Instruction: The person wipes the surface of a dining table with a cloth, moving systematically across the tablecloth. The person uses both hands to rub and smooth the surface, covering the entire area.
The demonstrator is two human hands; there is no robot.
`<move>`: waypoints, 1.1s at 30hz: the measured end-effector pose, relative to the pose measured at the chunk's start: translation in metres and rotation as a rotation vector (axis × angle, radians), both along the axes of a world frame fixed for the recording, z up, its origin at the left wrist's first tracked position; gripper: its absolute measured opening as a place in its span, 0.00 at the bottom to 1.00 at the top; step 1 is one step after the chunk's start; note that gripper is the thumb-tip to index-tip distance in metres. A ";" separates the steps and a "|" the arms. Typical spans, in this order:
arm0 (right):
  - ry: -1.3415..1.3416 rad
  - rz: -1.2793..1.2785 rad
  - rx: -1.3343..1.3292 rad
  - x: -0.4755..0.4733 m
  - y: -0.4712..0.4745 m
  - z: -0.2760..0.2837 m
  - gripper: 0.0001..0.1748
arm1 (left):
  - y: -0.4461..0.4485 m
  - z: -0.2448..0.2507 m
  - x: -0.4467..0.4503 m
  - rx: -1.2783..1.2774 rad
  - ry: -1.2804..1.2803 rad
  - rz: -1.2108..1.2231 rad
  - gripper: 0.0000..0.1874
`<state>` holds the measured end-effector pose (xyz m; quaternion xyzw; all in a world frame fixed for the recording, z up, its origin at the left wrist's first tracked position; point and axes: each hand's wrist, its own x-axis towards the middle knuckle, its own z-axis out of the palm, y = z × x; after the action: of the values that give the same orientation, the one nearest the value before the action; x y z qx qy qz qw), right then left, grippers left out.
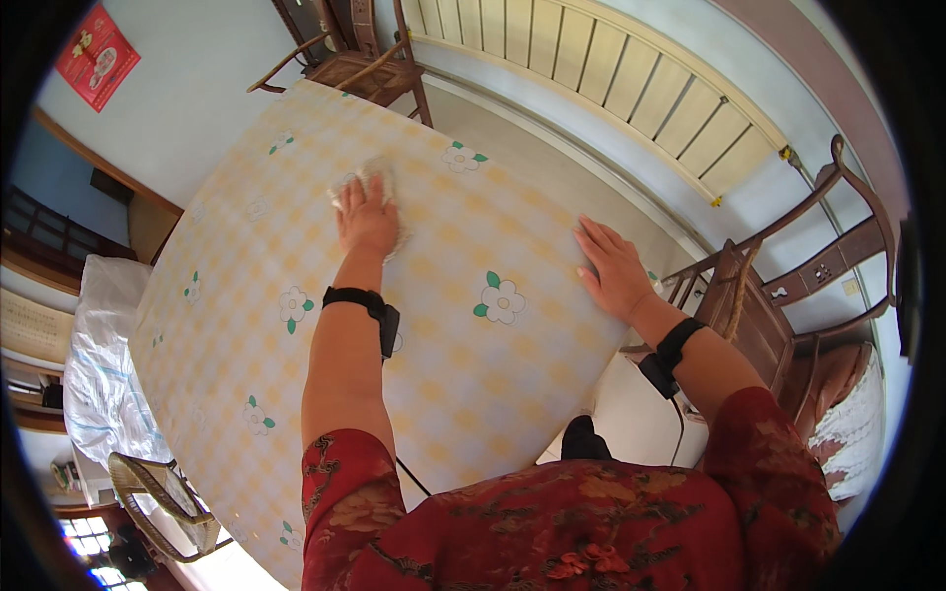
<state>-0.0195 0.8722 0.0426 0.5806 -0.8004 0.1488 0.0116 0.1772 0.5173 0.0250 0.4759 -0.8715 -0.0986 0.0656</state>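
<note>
A pale cloth lies beneath my left hand, which presses it flat on a tablecloth with a yellow and white check and printed white flowers. The cloth is blurred and shows around the fingertips and beside the palm. My right hand rests on the tablecloth at its right edge, fingers slightly spread, holding nothing. Each forearm bears a black strap with a small device.
Wooden armchairs stand beyond the far edge and at the right. A cream radiator runs along the wall. At the left are a wicker chair and something under clear plastic sheeting.
</note>
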 end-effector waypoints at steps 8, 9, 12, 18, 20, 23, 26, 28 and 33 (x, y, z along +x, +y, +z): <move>0.021 -0.030 0.016 -0.003 0.003 -0.009 0.31 | 0.100 0.001 -0.031 -0.014 0.030 -0.418 0.31; 0.028 -0.036 0.024 -0.002 0.003 -0.010 0.31 | 0.112 0.002 -0.029 -0.017 0.040 -0.456 0.31; 0.036 -0.051 0.048 -0.002 0.003 -0.011 0.31 | 0.147 0.006 -0.023 -0.009 0.038 -0.517 0.30; 0.028 -0.068 0.094 -0.002 0.004 -0.015 0.31 | 0.213 0.014 -0.007 0.003 0.043 -0.567 0.31; 0.021 -0.083 0.101 -0.003 0.002 -0.016 0.32 | 0.231 0.017 0.000 0.004 0.041 -0.575 0.32; 0.038 -0.075 0.094 -0.004 0.003 -0.019 0.32 | 0.255 0.022 0.010 0.001 0.043 -0.587 0.33; 0.024 -0.054 0.070 -0.005 0.004 -0.020 0.32 | 0.277 0.025 0.020 0.007 0.037 -0.572 0.35; 0.015 -0.043 0.054 -0.006 0.004 -0.020 0.32 | 0.291 0.027 0.026 0.008 0.012 -0.541 0.35; -0.017 -0.036 0.055 -0.005 0.005 -0.017 0.34 | 0.325 0.029 0.034 0.026 0.008 -0.432 0.39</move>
<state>-0.0248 0.8773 0.0260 0.5649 -0.8146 0.1316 -0.0084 0.2110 0.8428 0.0537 0.2787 -0.9515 -0.1237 0.0402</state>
